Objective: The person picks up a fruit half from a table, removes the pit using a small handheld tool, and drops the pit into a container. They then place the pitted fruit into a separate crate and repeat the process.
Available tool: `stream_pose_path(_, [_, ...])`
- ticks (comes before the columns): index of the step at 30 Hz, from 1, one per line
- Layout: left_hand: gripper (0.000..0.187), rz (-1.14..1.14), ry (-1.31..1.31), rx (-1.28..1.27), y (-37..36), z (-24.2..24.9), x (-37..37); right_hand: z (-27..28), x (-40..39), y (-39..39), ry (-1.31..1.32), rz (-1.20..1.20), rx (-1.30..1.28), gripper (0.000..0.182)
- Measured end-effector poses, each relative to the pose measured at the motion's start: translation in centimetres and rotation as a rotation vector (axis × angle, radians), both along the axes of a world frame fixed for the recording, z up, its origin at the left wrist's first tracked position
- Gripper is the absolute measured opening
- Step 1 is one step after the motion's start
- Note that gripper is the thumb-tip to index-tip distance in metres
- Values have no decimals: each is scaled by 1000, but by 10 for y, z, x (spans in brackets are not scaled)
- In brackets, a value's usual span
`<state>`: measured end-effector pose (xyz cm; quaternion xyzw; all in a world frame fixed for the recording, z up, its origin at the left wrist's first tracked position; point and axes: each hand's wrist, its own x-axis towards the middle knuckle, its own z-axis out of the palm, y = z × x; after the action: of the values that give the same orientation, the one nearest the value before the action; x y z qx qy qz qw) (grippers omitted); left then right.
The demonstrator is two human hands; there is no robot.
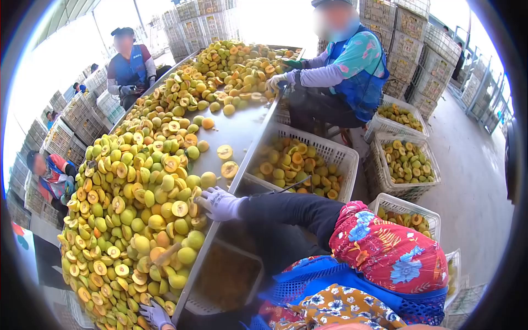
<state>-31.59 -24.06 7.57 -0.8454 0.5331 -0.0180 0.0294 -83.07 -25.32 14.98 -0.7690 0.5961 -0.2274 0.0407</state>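
Floral cloth (341, 309): one, showing nearest.
Left hand (156, 315): one, spreading its fingers over fruit (140, 220).
Right hand (221, 204): one, touching fruit; grip, cannot tell.
Cut halves (229, 169): two, lying on bare metal (242, 137).

Fruit (132, 220) heaped on table (223, 137); crates (330, 147) of fruit right of table.

A heap of halved fruit (132, 203) covers most of a metal table (217, 137), with a bare strip along the near edge. The right hand (220, 204), gloved, reaches over that edge and touches the heap; whether it grips a piece is hard to tell. The left hand (157, 315), also gloved, rests fingers spread on fruit near the bottom edge. A white crate (350, 175) holding more fruit stands beside the table. Three co-workers, one at the near side (357, 71), two across (132, 69), sit around it. Stacked crates (407, 49) rise behind.
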Motion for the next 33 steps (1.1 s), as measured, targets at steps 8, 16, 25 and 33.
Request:
stream_pose_path(8, [76, 28, -26, 30, 1, 2, -3, 2, 1, 0, -28, -2, 33, 52])
stream_pose_path(16, [57, -178, -24, -278, 5, -19, 11, -11, -7, -8, 30, 12, -17, 57])
stream_pose_path(25, [76, 54, 192, -84, 19, 34, -32, 24, 7, -17, -227, 117, -4, 51])
stream_pose_path(33, [74, -1, 168, -143, 23, 14, -19, 40, 128, -25, -76, 426, 66, 30])
